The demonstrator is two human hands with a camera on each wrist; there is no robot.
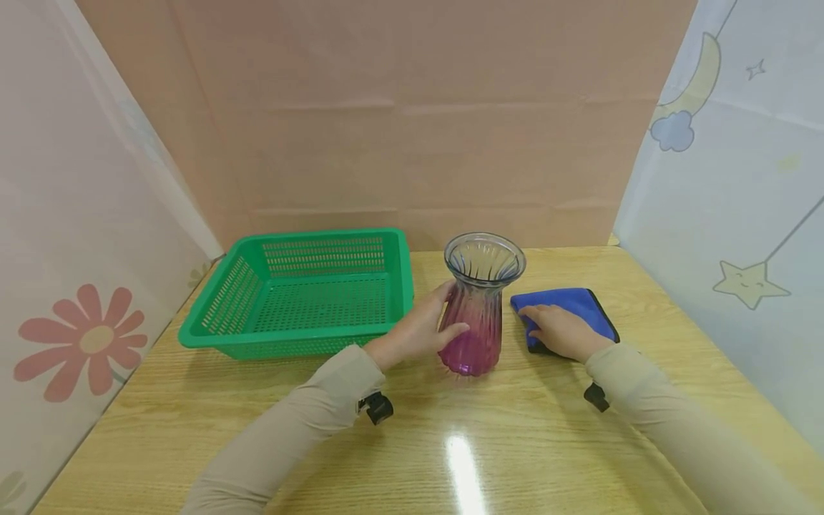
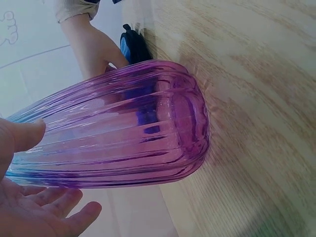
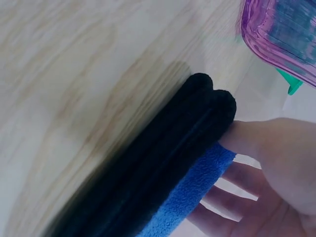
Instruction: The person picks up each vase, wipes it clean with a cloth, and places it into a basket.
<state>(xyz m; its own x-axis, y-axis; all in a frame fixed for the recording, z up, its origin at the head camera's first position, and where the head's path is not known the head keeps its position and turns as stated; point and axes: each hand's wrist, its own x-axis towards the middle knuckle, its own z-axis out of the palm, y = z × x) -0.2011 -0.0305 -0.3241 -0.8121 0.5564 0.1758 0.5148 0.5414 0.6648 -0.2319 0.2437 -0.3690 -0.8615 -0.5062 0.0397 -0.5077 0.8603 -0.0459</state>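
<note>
A ribbed glass vase, grey-blue at the flared rim and pink-purple below, stands upright on the table. My left hand holds its left side, thumb in front and fingers round the back; the left wrist view has the thumb over the glass. To the right lies a folded blue cloth with black edging. Its left part is pinched by my right hand, fingers on top. In the right wrist view the thumb meets the dark folded edge.
A green perforated plastic basket sits left of the vase, near the back of the wooden table. Behind stands a plain tan panel. Patterned sheets rise at the left and right sides.
</note>
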